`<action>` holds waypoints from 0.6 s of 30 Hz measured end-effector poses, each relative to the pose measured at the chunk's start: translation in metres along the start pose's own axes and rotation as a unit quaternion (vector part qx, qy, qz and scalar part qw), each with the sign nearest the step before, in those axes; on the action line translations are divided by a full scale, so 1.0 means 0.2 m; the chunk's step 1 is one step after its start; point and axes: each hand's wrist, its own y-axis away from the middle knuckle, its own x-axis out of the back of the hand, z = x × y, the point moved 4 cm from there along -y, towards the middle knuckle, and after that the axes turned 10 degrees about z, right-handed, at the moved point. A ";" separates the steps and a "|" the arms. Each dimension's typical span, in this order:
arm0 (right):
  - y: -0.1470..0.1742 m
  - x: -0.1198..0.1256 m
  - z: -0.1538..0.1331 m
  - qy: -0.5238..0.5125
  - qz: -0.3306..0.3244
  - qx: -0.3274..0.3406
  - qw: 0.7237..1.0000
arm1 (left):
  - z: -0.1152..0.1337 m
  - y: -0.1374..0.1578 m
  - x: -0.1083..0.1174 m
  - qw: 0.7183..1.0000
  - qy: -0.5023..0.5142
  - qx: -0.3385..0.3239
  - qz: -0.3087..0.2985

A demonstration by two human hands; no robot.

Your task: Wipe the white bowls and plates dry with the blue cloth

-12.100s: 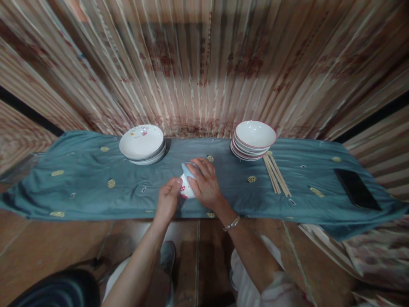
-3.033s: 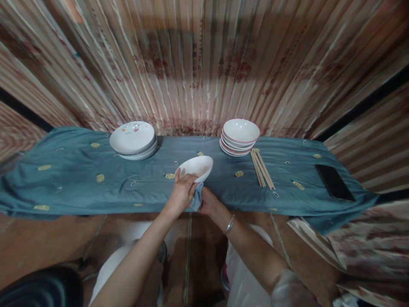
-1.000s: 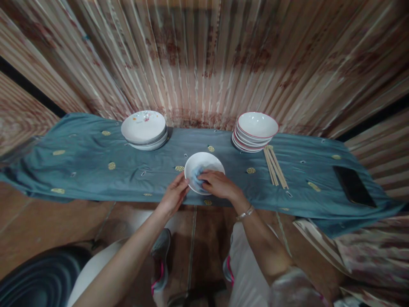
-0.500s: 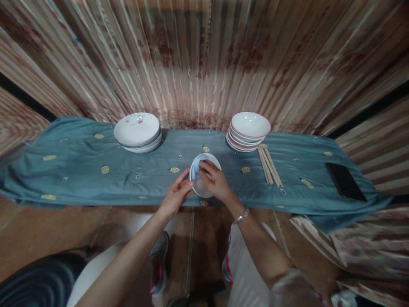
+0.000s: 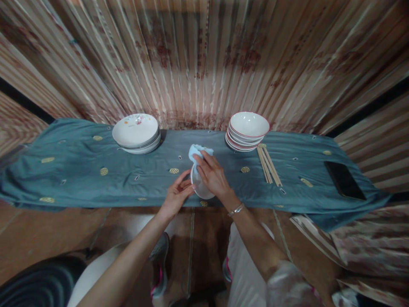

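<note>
left grip [image 5: 177, 194], half-curled, holds the white bowl [image 5: 202, 188] by its left rim; right grip [image 5: 214, 175] clasps blue cloth [image 5: 195, 152] over the far rim.

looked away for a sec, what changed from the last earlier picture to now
The right hand has moved the blue cloth from inside the bowl to its far rim. The left hand still holds the bowl's left side. The plates, stacked bowls, chopsticks and black device stayed put.
</note>
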 end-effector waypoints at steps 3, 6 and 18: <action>-0.04 0.00 0.04 0.050 -0.002 -0.018 0.999 | 0.00 0.00 0.00 1.000 0.003 0.004 -0.003; -0.06 0.01 0.12 0.098 -0.021 -0.071 0.992 | 0.00 0.01 0.00 1.000 0.000 0.007 -0.002; 0.03 0.07 0.26 0.160 -0.099 -0.188 0.964 | 0.02 0.02 -0.03 0.996 0.017 0.061 0.065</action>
